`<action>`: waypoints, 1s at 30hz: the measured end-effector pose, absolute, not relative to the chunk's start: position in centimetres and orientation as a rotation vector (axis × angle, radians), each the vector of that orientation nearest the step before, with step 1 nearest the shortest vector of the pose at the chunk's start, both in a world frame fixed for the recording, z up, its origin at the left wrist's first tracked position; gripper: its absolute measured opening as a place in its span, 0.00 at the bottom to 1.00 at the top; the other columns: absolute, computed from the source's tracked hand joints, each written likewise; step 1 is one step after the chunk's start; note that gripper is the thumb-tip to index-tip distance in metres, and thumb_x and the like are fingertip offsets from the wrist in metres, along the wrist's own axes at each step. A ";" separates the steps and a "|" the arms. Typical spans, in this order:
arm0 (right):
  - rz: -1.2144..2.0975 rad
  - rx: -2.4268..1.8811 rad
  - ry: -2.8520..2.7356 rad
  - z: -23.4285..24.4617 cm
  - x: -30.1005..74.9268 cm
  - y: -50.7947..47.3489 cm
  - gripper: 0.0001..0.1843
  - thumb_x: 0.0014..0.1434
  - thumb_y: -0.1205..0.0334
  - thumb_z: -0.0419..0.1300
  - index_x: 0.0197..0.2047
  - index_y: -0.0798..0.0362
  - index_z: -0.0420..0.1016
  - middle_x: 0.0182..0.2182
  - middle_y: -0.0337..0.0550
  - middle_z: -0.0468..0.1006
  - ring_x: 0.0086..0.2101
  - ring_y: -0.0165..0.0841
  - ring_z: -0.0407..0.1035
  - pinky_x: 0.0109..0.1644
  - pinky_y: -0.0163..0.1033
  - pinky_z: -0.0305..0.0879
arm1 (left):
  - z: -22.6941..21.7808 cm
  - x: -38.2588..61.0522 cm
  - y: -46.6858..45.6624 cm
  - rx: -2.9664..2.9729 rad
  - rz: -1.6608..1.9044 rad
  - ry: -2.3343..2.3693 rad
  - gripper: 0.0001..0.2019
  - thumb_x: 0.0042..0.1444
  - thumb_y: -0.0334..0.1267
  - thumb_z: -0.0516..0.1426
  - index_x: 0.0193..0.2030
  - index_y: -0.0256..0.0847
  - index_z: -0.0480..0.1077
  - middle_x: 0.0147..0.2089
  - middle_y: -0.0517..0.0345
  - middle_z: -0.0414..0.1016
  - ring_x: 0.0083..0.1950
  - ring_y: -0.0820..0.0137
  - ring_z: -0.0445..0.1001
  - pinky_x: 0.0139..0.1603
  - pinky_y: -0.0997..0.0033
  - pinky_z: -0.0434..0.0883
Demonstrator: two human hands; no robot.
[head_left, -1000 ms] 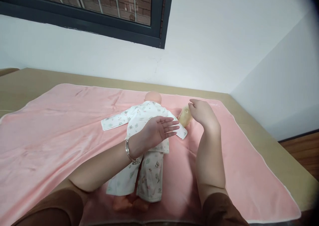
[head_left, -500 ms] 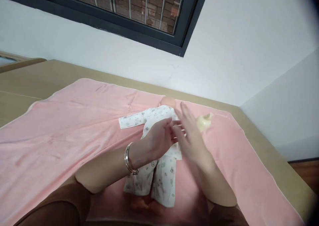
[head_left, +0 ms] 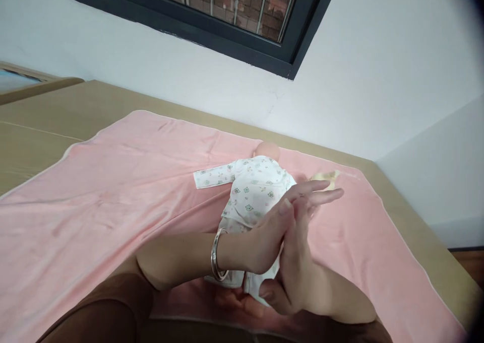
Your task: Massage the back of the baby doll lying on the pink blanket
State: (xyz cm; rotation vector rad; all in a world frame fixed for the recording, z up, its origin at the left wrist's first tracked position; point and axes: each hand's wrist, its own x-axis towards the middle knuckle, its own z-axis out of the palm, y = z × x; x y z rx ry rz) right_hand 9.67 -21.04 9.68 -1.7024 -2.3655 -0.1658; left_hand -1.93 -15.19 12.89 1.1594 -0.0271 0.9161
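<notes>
My left hand (head_left: 269,234), with a silver bangle on the wrist, lies with its palm pressed against my right hand (head_left: 297,265). The fingers of both hands are stretched out, and no object shows between them. Beneath them on a pink blanket (head_left: 124,177) is a baby doll (head_left: 254,189) in a white printed top and trousers, its bald head (head_left: 267,150) at the far end. One sleeve reaches out to the left; my hands hide the other side and part of the trousers. Behind my fingertips is a pale yellow item (head_left: 325,176), partly covered.
A wooden table (head_left: 159,101) carries the blanket and meets a white wall (head_left: 242,91). Above is a dark-framed window (head_left: 280,63) with bars. At the far left stands a wooden-edged tray or frame (head_left: 41,87).
My hands have come together, palm against palm, and their fingers now point to the right. The view has shifted slightly, so the doll appears further right.
</notes>
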 end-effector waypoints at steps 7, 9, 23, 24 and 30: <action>-0.382 -0.927 -2.070 10.5 10.8 -18.4 0.42 0.69 0.47 0.40 0.76 0.56 0.25 0.75 0.43 0.22 0.71 0.53 0.18 0.70 0.73 0.19 | 13.0 -1.9 -14.5 1.505 0.830 -0.069 0.34 0.69 0.59 0.34 0.77 0.50 0.33 0.80 0.58 0.38 0.80 0.58 0.36 0.79 0.49 0.43; -0.382 -0.922 -2.057 10.4 10.6 -18.3 0.41 0.69 0.48 0.40 0.76 0.57 0.27 0.75 0.45 0.24 0.72 0.51 0.20 0.71 0.71 0.19 | 12.8 -2.0 -14.5 1.563 0.808 -0.044 0.34 0.69 0.59 0.32 0.77 0.49 0.31 0.79 0.57 0.39 0.80 0.59 0.34 0.79 0.50 0.42; -0.081 -0.979 -2.146 7.6 7.8 -17.8 0.50 0.68 0.43 0.46 0.75 0.64 0.19 0.74 0.57 0.22 0.72 0.59 0.24 0.70 0.75 0.40 | 12.1 -1.1 -11.4 1.140 1.101 0.234 0.31 0.69 0.61 0.36 0.71 0.53 0.55 0.74 0.58 0.58 0.78 0.57 0.47 0.77 0.42 0.45; -0.028 -0.982 -2.155 7.6 7.6 -17.9 0.50 0.69 0.43 0.45 0.74 0.64 0.19 0.74 0.59 0.26 0.72 0.57 0.26 0.71 0.73 0.41 | 12.1 -1.2 -10.8 1.170 1.150 0.257 0.30 0.69 0.60 0.37 0.70 0.52 0.57 0.74 0.57 0.58 0.78 0.57 0.48 0.77 0.42 0.46; 0.270 -0.975 -2.089 8.6 8.2 -17.7 0.40 0.71 0.49 0.45 0.76 0.59 0.33 0.72 0.58 0.52 0.71 0.47 0.45 0.74 0.63 0.45 | 11.2 -1.8 -8.1 1.497 1.495 0.467 0.27 0.69 0.57 0.45 0.69 0.48 0.59 0.74 0.53 0.58 0.76 0.57 0.53 0.76 0.48 0.52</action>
